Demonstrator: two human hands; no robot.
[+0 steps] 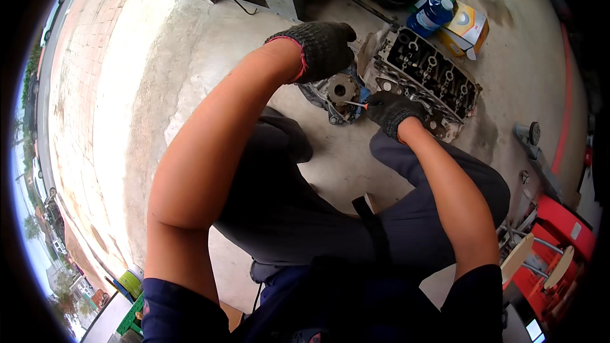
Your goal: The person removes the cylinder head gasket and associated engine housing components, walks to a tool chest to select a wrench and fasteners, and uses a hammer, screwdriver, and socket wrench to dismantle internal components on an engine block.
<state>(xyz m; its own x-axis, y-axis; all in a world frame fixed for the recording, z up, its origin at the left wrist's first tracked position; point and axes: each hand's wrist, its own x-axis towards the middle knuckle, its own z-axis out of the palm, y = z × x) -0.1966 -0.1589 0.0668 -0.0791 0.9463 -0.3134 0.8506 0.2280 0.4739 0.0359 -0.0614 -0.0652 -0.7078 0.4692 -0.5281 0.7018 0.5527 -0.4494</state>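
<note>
L hand [323,51] fwd, R hand [392,110] gripping tool [364,106].

My left glove [325,51] is ribbed charcoal edged in pink; my right glove [394,112] is charcoal too, its tool [365,106] showing orange. Toward one o'clock: a blue bottle [431,17] and a yellow-and-white carton [470,23].

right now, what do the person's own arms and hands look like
The left hand and right hand both wear dark grey-black knitted gloves; the left one has a pinkish-red edge at the wrist. Both forearms are bare, below short dark navy sleeves. No cables show on either arm.
</note>
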